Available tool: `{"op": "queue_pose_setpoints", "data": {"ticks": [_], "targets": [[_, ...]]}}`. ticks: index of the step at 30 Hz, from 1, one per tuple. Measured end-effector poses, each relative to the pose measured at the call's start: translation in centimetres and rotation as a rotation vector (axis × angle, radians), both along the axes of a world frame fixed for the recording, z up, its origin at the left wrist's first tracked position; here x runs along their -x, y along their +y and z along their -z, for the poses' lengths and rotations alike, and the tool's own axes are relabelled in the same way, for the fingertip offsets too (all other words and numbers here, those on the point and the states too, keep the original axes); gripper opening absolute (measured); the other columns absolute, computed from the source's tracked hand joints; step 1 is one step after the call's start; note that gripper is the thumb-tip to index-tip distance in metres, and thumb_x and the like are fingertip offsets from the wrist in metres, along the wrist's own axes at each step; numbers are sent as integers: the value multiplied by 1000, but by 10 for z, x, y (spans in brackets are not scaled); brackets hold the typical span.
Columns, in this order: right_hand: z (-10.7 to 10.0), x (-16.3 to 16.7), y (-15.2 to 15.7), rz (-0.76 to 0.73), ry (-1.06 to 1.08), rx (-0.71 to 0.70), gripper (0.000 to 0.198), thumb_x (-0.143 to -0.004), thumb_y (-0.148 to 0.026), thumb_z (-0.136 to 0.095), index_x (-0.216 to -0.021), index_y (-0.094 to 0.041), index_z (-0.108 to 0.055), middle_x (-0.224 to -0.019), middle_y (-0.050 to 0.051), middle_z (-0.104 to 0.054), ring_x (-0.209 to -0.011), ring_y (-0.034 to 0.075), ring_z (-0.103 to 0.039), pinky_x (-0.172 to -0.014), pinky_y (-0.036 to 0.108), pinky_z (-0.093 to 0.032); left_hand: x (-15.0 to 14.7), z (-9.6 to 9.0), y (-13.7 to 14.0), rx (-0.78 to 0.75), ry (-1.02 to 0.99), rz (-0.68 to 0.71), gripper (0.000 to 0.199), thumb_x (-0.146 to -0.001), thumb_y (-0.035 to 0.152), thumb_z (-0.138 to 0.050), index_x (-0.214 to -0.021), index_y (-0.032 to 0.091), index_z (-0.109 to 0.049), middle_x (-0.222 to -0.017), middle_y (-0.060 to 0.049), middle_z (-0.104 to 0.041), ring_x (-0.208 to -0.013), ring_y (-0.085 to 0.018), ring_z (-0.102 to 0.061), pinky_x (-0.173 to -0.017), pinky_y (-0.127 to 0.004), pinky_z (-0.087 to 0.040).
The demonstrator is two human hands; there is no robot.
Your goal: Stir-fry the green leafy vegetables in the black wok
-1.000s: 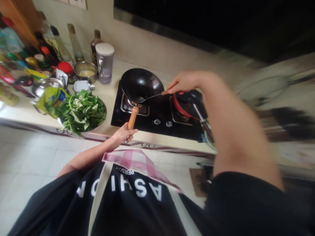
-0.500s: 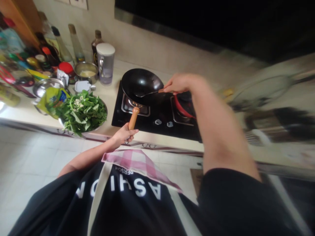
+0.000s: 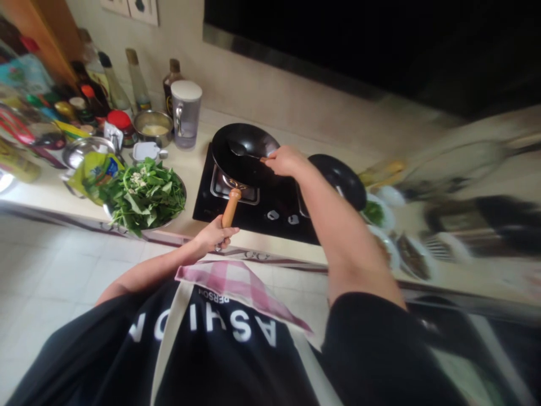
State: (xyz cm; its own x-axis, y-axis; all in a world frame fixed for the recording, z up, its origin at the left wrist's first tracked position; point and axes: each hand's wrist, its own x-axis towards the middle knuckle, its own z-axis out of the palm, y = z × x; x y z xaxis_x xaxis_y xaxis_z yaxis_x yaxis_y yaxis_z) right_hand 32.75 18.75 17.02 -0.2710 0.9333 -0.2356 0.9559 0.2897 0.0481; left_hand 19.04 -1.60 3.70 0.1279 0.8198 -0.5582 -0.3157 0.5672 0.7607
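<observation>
Left hand (image 3: 214, 234) grips wok handle (image 3: 230, 208); right hand (image 3: 286, 161) grasps spatula (image 3: 239, 150) inside wok (image 3: 223, 155). Wok work judged unfinished; greens (image 3: 147, 194) outside, apparently uncooked.

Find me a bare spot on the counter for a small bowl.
Barest is the strip of counter between the leafy greens and the stove, beside the lidded pitcher. A thinner strip fronts the stove. Crowded: the left back, with bottles, and right of the stove, with plates.

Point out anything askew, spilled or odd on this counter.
The leafy greens look slightly odd: heaped above their bowl, some drooping over its rim near the front edge of the counter. No spill shows; the right side is blurred.
</observation>
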Motion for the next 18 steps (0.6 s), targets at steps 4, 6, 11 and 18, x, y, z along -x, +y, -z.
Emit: {"op": "queue_pose_setpoints", "data": {"ticks": [4, 6, 11, 18], "targets": [[1, -8, 7, -44, -102, -8, 34, -95, -38, -58, -111, -19, -80, -108, 14, -75, -96, 25, -67, -78, 34, -50, 0, -3, -1, 5, 5, -11, 40, -88, 17, -78, -96, 23, -39, -63, 12, -47, -36, -3, -39, -34, -15, -24], [-12, -21, 11, -71, -146, 30, 31, -92, -39, -64, -106, -18, -81, -94, 13, -75, -90, 25, -68, -76, 34, -49, 0, -2, -1, 3, 3, -13, 42, -87, 19, -80, -97, 23, -39, -63, 12, -47, -36, -2, -39, -34, -14, -24], [-42, -47, 11, -152, -109, 208, 32, -90, -48, -66, -108, -26, -82, -67, 2, -67, -70, 18, -64, -67, 29, -46, 1, 7, -1, -15, -35, -12, 44, -85, 27, -83, -96, 23, -41, -62, 12, -46, -37, -2, -40, -36, -13, -25], [-19, -50, -10, 99, 105, 170, 30, -94, -43, -62, -107, -21, -79, -65, 3, -64, -60, 15, -56, -61, 28, -40, 1, 11, -3, -31, -82, -100, 25, -98, 37, -66, -104, 19, -50, -73, 1, -63, -52, -10, -62, -49, -19, -51]]}}
